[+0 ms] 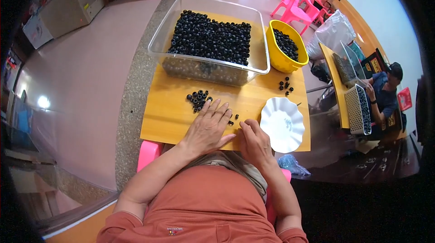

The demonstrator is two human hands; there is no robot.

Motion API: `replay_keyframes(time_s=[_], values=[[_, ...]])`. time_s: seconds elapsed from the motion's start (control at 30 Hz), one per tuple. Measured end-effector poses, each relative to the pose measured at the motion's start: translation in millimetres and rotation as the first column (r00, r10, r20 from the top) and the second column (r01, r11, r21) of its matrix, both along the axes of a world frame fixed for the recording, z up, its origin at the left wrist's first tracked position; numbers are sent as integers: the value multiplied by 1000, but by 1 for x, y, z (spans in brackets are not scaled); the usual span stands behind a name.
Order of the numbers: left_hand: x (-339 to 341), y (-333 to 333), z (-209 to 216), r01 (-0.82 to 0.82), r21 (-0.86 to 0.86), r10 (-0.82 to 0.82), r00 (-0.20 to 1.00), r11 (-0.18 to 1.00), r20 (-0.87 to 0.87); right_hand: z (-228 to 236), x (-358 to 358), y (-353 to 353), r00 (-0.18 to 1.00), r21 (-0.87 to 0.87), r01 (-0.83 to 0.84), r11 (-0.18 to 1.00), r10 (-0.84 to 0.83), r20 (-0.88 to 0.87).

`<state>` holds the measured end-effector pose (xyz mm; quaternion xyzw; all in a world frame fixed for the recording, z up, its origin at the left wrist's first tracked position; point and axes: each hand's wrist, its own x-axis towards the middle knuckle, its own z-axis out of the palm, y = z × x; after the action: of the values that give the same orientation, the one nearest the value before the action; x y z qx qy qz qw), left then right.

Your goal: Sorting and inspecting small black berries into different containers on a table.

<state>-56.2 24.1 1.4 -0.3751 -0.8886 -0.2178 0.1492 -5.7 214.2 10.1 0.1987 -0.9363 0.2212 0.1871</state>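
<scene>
My left hand (208,125) lies palm down near the front of the wooden table (167,120), its fingers stretched out and open. Its fingertips reach the edge of a small heap of black beads (198,99) with holes through them. A few loose beads (231,122) sit between my two hands. Just right of these, my right hand (256,142) rests by the table's front edge with its fingers curled closed; what is in them, if anything, is hidden. A white plate with a wavy rim (268,111) stands right beside it, with small greenish-grey marks or bits in its middle.
A clear plastic bin (156,46) full of black beads takes up the table's far side. Right of it stands a yellow tub (283,65) with more beads, and several loose ones (286,85) lie in front. Another person (385,91) works at a table on the right.
</scene>
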Motion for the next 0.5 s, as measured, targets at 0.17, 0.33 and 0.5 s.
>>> replay_keyframes(time_s=[0.17, 0.33, 0.5], values=[[-1, -1, 0, 12, 17, -13, 1000, 1000, 24, -1, -3, -5, 992, 46, 77, 996, -81, 93], [-1, -3, -1, 10, 13, -11, 1000, 1000, 26, 7, -8, -10, 986, 75, 61, 995, -72, 148], [-2, -4, -2, 15, 48, -17, 999, 999, 28, 2, -8, -9, 976, 129, 85, 988, -109, 187]])
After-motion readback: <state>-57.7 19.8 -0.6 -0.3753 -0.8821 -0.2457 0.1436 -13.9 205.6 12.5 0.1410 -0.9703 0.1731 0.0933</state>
